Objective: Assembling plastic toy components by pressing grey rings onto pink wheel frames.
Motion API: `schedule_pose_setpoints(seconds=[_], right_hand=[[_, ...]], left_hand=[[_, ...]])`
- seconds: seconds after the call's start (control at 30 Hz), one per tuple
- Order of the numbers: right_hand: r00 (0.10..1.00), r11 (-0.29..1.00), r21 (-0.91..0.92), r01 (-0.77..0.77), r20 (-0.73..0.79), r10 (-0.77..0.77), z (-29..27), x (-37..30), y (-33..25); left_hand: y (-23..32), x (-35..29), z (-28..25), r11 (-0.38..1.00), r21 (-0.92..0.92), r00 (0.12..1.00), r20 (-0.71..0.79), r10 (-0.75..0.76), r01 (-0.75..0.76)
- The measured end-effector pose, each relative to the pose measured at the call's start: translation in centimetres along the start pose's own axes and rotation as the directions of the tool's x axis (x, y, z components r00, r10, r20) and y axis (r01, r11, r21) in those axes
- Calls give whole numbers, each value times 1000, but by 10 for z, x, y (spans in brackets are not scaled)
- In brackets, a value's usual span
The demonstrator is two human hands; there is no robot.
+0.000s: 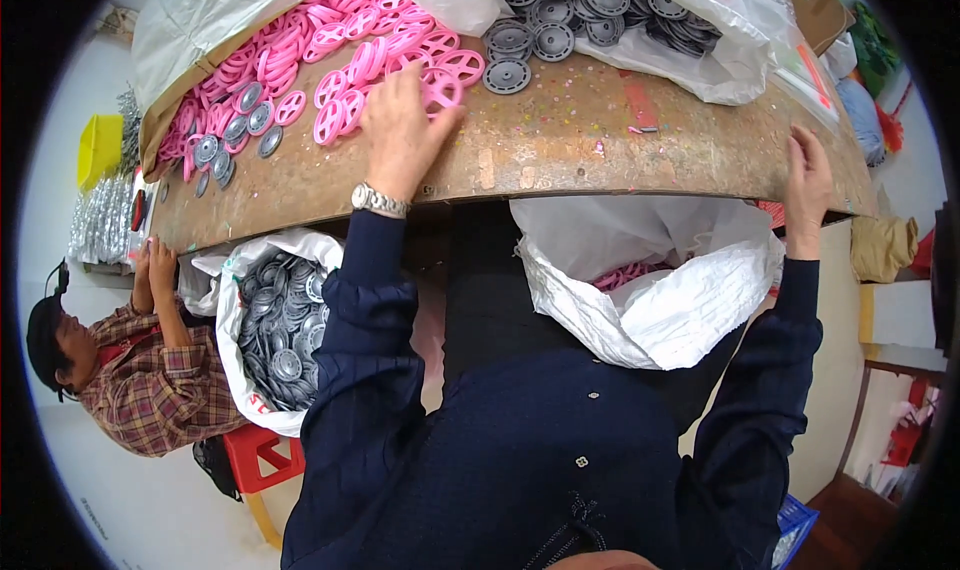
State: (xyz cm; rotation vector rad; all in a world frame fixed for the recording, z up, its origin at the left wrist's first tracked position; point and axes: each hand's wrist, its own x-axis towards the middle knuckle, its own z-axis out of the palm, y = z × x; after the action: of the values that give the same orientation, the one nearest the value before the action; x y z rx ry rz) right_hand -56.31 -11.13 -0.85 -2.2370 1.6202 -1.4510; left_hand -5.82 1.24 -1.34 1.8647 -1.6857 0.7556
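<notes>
Think of the view as a clock, with its middle as the clock's middle. The left hand (400, 135) is at 11 o'clock, over the near side of a big pile of pink wheels (365, 62) on the brown table (550, 155). Its thumb sticks out to the side, and a pink wheel shows in the gap by the fingers. I cannot tell if the hand is pinching that wheel. A silver watch (378, 200) goes around that wrist. The right hand (810, 180) is between 2 and 3 o'clock, by the table's front edge, with its fingers loosely bent and partway open. The pink pile spreads from 10 to 11 o'clock, and a few gray wheels (260, 118) lie at its left side. More gray wheels sit in a heap at 1 o'clock, next to a see-through bag (735, 65). Between 3 and 4 o'clock, a white bag (685, 315) gapes below the table edge, with pink bits (625, 275) inside. Between 8 and 9 o'clock, a white sack (232, 370) is full of gray wheels. Just past it, a person (165, 390) in a checked shirt sits near a red stool (262, 460).
</notes>
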Motion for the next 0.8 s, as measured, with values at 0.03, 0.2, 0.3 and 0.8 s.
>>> schedule_pose_setpoints(seconds=[0.03,0.2,0.3,0.8], right_hand=[[996,994,103,-31,90,22,5,-3,-30],[888,862,467,-196,457,-46,37,-26,-161],[790,829,486,-277,606,-91,54,-35,-209],[829,820,565,-87,497,-255,152,-23,-234]], left_hand=[[12,-2,-7,986,-165,999,30,37,-32],[70,-17,-33,799,-586,976,62,211,-135],[90,-24,-44,723,-676,972,46,232,-141],[61,-34,-44,-233,-763,742,644,-189,603]])
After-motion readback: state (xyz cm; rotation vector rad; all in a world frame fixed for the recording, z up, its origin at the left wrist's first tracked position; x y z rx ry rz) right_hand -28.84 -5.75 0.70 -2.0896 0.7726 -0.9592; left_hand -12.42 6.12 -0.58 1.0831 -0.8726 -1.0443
